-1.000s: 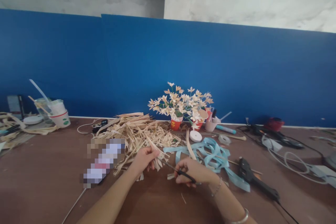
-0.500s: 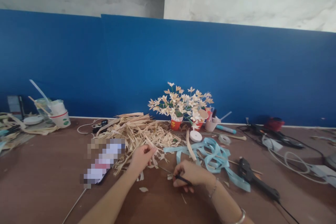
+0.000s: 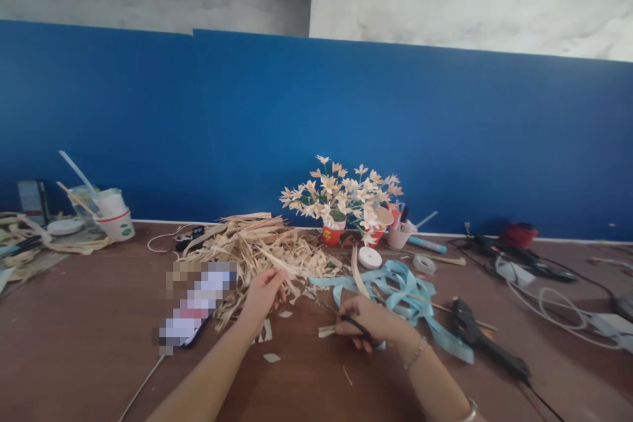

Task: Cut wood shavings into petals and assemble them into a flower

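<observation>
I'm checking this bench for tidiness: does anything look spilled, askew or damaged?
Nothing looks plainly damaged. The husk strips sprawl in a loose heap, with small cut pieces scattered nearer the person. The blue ribbon lies in a tangle, not rolled up, and the white cable at right is loosely looped.

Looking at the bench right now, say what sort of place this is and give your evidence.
Probably a craft workspace: the right hand holds scissors, dried strips lie heaped on the brown table, and handmade-looking flowers stand behind.
</observation>
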